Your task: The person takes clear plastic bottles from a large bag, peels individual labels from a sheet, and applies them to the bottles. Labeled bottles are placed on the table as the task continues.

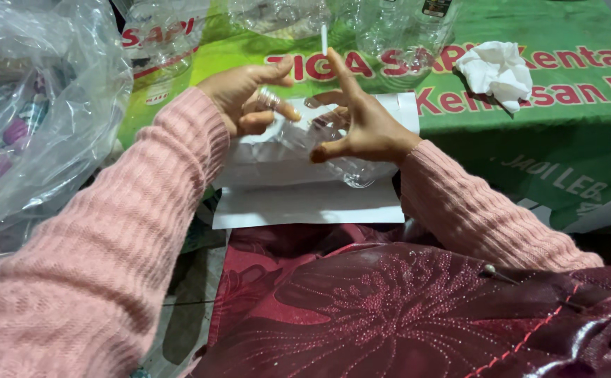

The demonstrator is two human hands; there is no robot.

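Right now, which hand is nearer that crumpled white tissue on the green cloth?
Right. The right hand is left of and below the tissue; the left hand lies farther left.

- Left hand [249,98] and right hand [361,126] are bare, each emerging from a sleeve cuff.
- Both sleeves are pink ribbed knit, loose and thick.
- Lower down, dark red cloth with a beaded floral pattern, possibly a headscarf, carries a pearl-headed pin.

Clear glossy plastic bottle [333,140] held over a smooth matt white paper sheet [305,203]; sleeves [109,238] of ribbed pink knit; maroon cloth [403,315] satiny with beaded stitching; crumpled white tissue [498,70]; glossy green printed tablecloth [564,140]; transparent crinkled plastic bag [39,105]
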